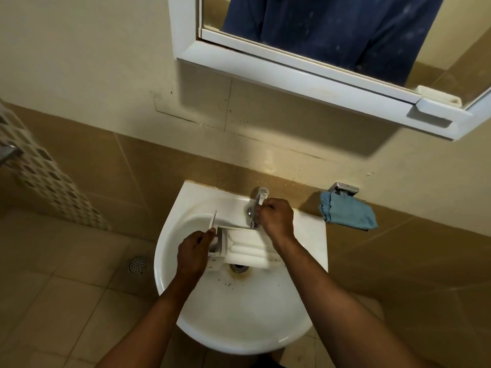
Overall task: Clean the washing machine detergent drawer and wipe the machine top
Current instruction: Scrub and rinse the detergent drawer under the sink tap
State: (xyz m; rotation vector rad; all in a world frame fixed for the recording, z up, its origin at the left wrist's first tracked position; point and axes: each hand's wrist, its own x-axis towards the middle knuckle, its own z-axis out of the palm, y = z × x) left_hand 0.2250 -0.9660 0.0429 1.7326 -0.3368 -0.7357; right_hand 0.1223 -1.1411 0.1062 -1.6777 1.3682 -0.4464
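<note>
You are standing in a bathroom, most likely in a home. A white ceramic basin [170,235] sits against the wall below you, with 1 chrome tap [261,195] at its back edge. Above it hangs a mirror [292,73] in a white frame. Large brown wall tiles [93,160] run low down, beige ones higher, with a mosaic band [47,176] at the left. The tiled floor [53,301] has a round drain [137,264], and a blue cloth [348,213] hangs from a chrome holder [342,188] beside the basin.

Before me the detergent drawer [247,249] in the sink [239,328], tap [261,195] at twelve o'clock, cloth [348,215] at two, floor drain [137,264] at nine.
</note>
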